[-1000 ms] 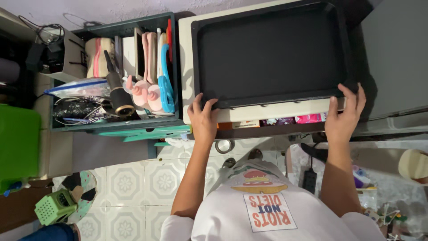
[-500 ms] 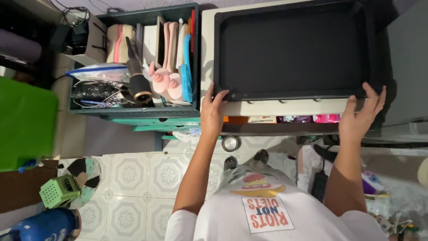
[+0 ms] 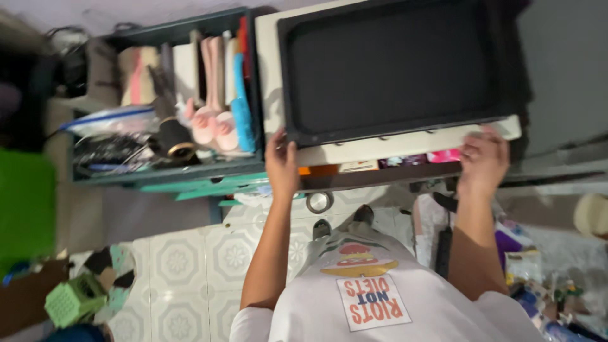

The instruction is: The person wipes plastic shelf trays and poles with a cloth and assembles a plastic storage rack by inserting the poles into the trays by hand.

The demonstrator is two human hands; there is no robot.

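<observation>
A large black tray point(image 3: 392, 63) lies in a cream-coloured frame point(image 3: 405, 144) on top of a dark shelf, straight ahead of me. My left hand point(image 3: 282, 161) grips the near left corner, thumb on the cream edge just below the black rim. At the near right end my right hand point(image 3: 484, 158) has its fingers curled over the cream edge. Both forearms reach up from my white printed shirt point(image 3: 373, 304). The tray looks empty.
A teal shelf unit point(image 3: 171, 174) on the left holds upright books, pink items, a blue item and cables. A tape roll point(image 3: 320, 202) lies on the patterned tile floor, and a green basket point(image 3: 73, 301) at lower left. Clutter fills the right side point(image 3: 532, 272).
My right hand has slid from the tray's right corner onto the cream front edge and its fingers have closed. The left hand keeps its corner. The view has shifted.
</observation>
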